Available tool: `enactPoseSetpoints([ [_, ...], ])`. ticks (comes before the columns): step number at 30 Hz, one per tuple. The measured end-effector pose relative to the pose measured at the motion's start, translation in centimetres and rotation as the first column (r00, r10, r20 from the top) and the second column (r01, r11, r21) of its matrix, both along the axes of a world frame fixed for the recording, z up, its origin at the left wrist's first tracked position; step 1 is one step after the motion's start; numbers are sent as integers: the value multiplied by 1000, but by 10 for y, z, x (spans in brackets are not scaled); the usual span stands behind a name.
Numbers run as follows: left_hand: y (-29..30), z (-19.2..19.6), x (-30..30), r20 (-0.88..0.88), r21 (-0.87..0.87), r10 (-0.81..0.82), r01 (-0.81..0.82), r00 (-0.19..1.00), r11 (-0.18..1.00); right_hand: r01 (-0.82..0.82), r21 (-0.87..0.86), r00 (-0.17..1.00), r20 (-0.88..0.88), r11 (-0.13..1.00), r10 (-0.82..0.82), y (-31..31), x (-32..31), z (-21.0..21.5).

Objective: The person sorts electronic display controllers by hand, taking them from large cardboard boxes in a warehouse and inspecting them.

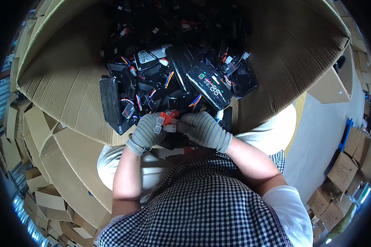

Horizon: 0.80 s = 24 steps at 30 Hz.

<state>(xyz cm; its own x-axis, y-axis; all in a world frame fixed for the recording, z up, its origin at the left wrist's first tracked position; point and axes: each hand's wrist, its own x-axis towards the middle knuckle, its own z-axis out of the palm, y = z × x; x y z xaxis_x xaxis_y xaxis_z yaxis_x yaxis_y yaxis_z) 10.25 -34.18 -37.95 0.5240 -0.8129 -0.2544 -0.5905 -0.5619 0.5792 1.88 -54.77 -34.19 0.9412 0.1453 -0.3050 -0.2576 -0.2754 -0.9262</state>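
Two hands: both in striped knit gloves, meeting at frame centre over box edge.
L hand point(146, 132): fingers curled round small white connectors point(158, 125), holding them.
R hand point(204, 129): fingers pinched narrow on orange-red connector point(167, 117), touching L hand's piece.
Connectors: between the two hands, at 6 o'clock of the parts pile.
Cardboard box point(66, 88): large, open, flaps spread.
Display module point(209, 85): black, lit symbols, at 1 o'clock from hands.
Black panel point(110, 101): at 10 o'clock, w/ coloured wires point(141, 101) just beside.
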Motion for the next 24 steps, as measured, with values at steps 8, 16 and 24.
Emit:
enactPoseSetpoints([
  [8,-6,25,7,168,-60,-60,71,984,996,-73,-156,888,439,985,135,-25,21,-3],
  [16,54,52,9,-862,-271,71,-574,502,773,836,249,548,-431,490,-716,-100,173,-30],
  [24,36,71,23,-558,-491,-52,-278,829,826,787,615,576,-705,48,-414,-114,268,-152],
])
